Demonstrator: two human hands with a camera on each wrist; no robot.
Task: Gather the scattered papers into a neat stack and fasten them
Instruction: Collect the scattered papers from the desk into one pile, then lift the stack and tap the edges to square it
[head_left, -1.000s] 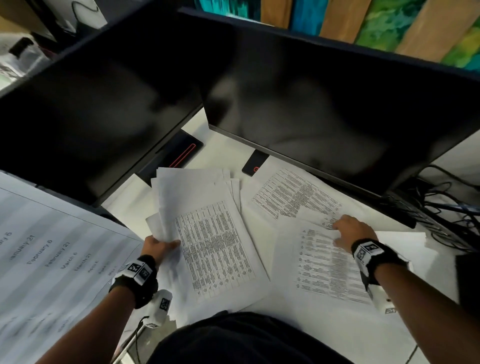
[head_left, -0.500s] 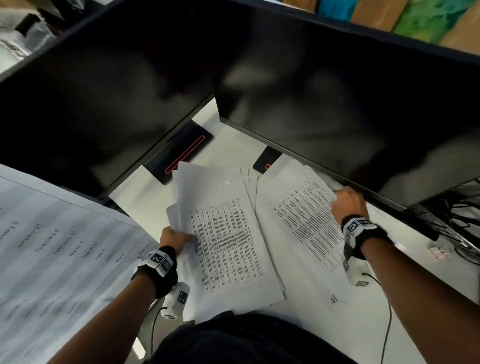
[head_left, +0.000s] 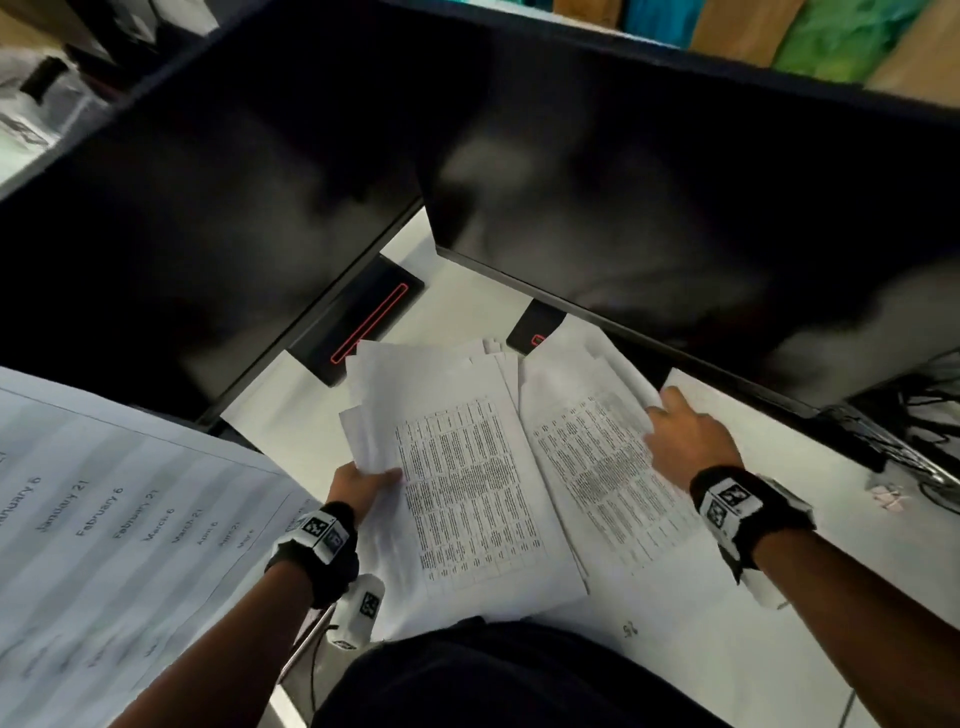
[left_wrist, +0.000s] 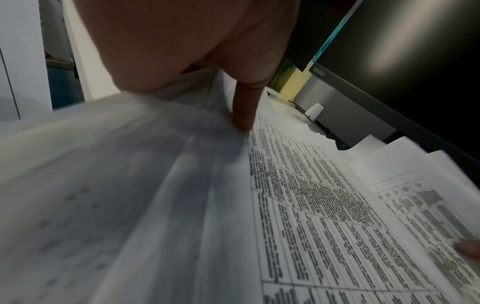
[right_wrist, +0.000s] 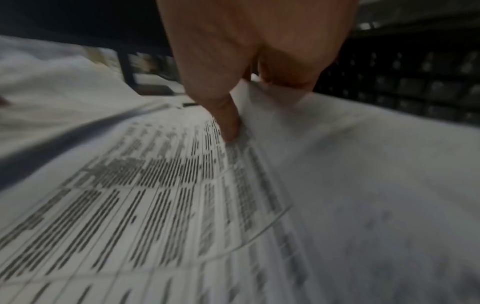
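Two bundles of white printed papers lie side by side on the white desk (head_left: 779, 452). My left hand (head_left: 363, 480) pinches the left edge of the left bundle (head_left: 467, 488), thumb on top (left_wrist: 242, 115), fingers hidden beneath. My right hand (head_left: 685, 441) grips the right edge of the right bundle (head_left: 587, 447), thumb pressed on the printed sheet (right_wrist: 228, 123), fingers under the edge. The right bundle's inner edge meets the left bundle. No clip or stapler shows in any view.
Two dark monitors (head_left: 675, 182) overhang the back of the desk, close above the papers. Their black stands (head_left: 363, 317) sit just behind the sheets. A large calendar sheet (head_left: 104, 519) hangs at left. Cables (head_left: 924, 415) lie at far right.
My right hand gathered the loose sheets on the right and slid them left, up against the left bundle. The left hand kept its hold on the left bundle.
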